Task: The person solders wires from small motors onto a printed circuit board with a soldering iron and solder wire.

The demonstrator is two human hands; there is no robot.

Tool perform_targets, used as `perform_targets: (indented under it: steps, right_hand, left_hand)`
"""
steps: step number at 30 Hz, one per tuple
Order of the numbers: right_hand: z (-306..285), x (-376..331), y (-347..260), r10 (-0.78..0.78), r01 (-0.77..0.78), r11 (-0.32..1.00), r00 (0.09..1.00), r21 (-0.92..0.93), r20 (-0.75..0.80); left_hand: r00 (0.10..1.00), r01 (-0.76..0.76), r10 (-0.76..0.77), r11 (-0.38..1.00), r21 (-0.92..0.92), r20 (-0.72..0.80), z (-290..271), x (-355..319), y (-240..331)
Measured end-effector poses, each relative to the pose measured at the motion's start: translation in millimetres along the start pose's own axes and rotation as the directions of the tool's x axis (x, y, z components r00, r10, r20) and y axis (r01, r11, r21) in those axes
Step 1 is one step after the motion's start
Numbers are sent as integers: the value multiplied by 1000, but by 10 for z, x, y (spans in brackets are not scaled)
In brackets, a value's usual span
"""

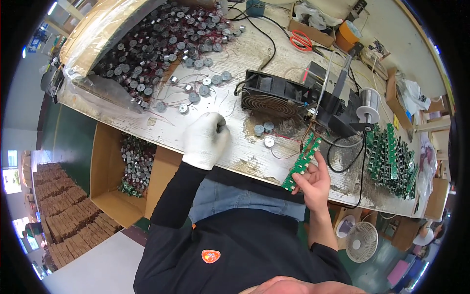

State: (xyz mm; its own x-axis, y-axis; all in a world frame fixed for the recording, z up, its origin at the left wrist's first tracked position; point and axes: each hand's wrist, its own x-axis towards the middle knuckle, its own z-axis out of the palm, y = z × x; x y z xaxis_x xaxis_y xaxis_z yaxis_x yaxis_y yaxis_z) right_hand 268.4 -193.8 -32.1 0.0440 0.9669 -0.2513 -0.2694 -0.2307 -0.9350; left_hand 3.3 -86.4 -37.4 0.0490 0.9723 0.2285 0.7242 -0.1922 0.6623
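Observation:
My left hand [205, 139], in a white glove, is closed above the front of the workbench; whatever its curled fingers may hold is hidden. My bare right hand [317, 185] pinches a long green circuit board strip [299, 169] near the bench's front edge. The strip's far end lies under the tip of a bench soldering machine [338, 105]. Three small round motors [269, 141] with thin wires rest just left of the strip. Several more loose motors [194, 98] lie beyond my left hand, beside a large heap of them [181, 45].
A black fan [270, 100] and a solder wire spool [368, 105] stand by the machine. Green circuit boards [390, 159] are piled at right. Red-handled scissors [301, 40] lie at the back. Below the left edge, a cardboard box [110, 176] holds motors with boards.

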Motion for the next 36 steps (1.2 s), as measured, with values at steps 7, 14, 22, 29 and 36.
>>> perform_targets:
  steps: [7,14,22,29,36]
  right_hand:
    - [14,22,-12,4,-4,1000,1000,-7,1]
    - [0,-1,11,7,-7,1000,1000,-13,-13]
    - [-15,4,19,7,-7,1000,999,-7,31]
    - [-31,-17,25,36,-36,999,999,-3,39]
    - [3,-96,-42,29,-31,999,998,39,48]
  left_hand:
    - [968,162,-242,806,-570,-67,-127,-23,106]
    - [912,372,-325,396,-839,251,-192,-11,234]
    - [845,533,-204,392,-750,494,75,-277,511]
    - [808,547,-167,570,-613,565,326,-434,717]
    - [817,491,-123,661,-567,564,396,-409,853]
